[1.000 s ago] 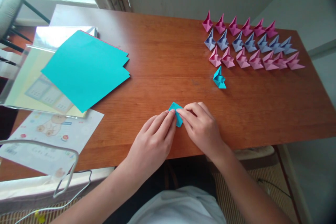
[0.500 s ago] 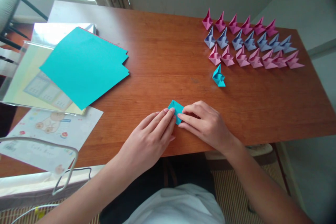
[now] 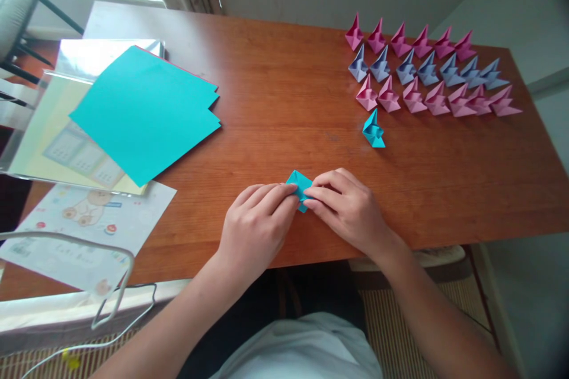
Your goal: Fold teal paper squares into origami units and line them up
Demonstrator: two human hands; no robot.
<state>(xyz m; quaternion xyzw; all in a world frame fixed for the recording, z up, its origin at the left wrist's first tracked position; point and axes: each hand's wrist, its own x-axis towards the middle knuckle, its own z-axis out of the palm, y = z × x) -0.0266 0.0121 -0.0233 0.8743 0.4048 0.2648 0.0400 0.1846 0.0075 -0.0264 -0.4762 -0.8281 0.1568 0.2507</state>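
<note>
A small folded square of turquoise paper (image 3: 300, 182) lies between my two hands near the front edge of the table, one corner pointing away from me. My left hand (image 3: 262, 216) pinches its left side, with the fingers bent and the thumb close to the index finger. On the right side, my right hand (image 3: 344, 204) grips the paper between thumb and fingers. The fingertips hide both side corners. Beyond my right hand stands a finished-looking turquoise origami piece (image 3: 374, 130) with a pointed tip.
Rows of folded pieces, magenta (image 3: 400, 40), lavender (image 3: 405, 69) and pink (image 3: 413, 96), stand at the back right of the wooden table (image 3: 267, 100). Turquoise sheets (image 3: 146, 112) lie at left over plastic-wrapped paper (image 3: 26, 136). A printed sheet (image 3: 133, 219) and grey metal frame (image 3: 131, 257) are nearer.
My left fingers, previously laid flat across the paper, have drawn back and bent into a pinch at its left side. My right hand keeps its hold on the right side.
</note>
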